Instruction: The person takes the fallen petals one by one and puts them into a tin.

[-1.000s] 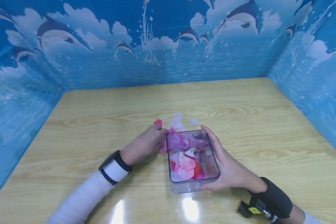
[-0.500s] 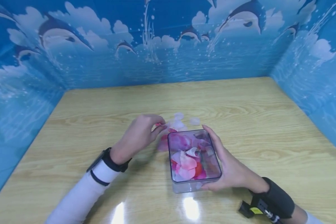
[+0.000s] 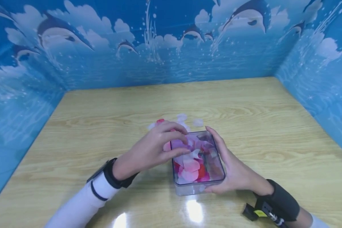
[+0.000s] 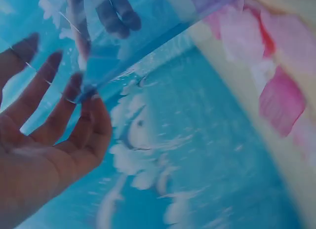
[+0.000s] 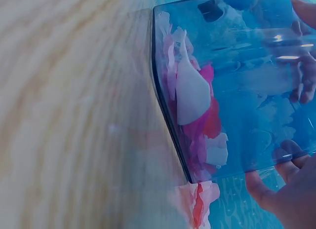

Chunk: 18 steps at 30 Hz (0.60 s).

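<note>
Swung in from the scattered petals (image 3: pixel 181 117), the person's left hand (image 3: pixel 154 145) now hangs with its fingertips over the 11 o'clock part of a clear box (image 3: pixel 188 190), while the box and the right hand (image 3: pixel 234 172) hold the places they had half a second ago. With 12 o'clock at the dolphin-print curtain (image 3: pixel 102 68) across the wooden table (image 3: pixel 88 126), the box lies between 3 and 4 o'clock from the left hand and between 9 and 10 from the right.

Right fingers and thumb grasp the box, spanning its side from 1 o'clock to 5. Left fingers are bent and parted from the thumb, no petal visible between them; whether they touch the box cannot be told from here.

Seen from above, the box is close to square, its long axis hard to call. Petals outside lie from 9 round to 12 o'clock of it, most nearer the left hand, though one pale petal (image 3: pixel 198 123) at 12 sits nearer the right fingertips.

See-through and dark-edged, with rounded corners, the box holds a loose heap (image 3: pixel 191 165) of pink, white, red and lilac petals, thin, overlapping, some curled, thinning out toward 4 o'clock.
</note>
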### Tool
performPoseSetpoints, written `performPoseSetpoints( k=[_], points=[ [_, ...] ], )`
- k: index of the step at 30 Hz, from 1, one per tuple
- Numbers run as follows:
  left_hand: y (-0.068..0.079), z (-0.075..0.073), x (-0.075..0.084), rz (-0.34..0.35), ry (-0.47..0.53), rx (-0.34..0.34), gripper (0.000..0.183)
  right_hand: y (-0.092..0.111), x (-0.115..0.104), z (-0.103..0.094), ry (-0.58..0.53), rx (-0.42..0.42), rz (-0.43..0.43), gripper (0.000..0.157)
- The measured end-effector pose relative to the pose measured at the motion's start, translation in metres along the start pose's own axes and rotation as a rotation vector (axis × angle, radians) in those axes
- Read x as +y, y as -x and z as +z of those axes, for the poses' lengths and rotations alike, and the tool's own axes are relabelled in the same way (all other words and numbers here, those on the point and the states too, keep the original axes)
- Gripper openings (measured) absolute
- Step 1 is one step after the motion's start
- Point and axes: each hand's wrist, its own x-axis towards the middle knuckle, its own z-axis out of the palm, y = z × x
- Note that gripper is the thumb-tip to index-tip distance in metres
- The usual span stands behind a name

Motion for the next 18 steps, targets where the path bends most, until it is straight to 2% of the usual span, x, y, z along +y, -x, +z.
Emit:
performPoseSetpoints(
  k=[3,4,6,8,10,12,15,18],
  points=[
    [-0.001,-0.001,-0.014,-0.105,0.097,0.042,0.018,0.000,0.000,-0.001,-0.005,-0.002,-0.005,0.141],
    [0.000,-0.001,-0.021,-0.149,0.096,0.059,0.017,0.000,0.000,-0.001,-0.004,-0.002,-0.004,0.141],
    [0.002,-0.001,-0.036,-0.245,0.031,0.055,0.014,0.000,0.000,0.000,0.005,0.001,0.001,0.142],
    [0.006,0.001,-0.049,-0.358,-0.078,-0.011,0.015,0.000,0.000,0.000,0.020,0.004,0.012,0.142],
    [0.011,0.002,-0.059,-0.454,-0.188,-0.133,0.015,0.001,0.000,0.000,0.031,0.005,0.021,0.142],
    [0.015,0.004,-0.066,-0.541,-0.235,-0.244,0.013,0.001,-0.001,0.000,0.039,0.007,0.027,0.142],
    [0.018,0.005,-0.073,-0.636,-0.289,-0.335,0.012,0.001,0.000,0.000,0.041,0.009,0.019,0.142],
    [0.020,0.007,-0.079,-0.700,-0.324,-0.382,0.014,0.001,0.001,0.000,0.036,0.007,0.011,0.142]
  ],
)
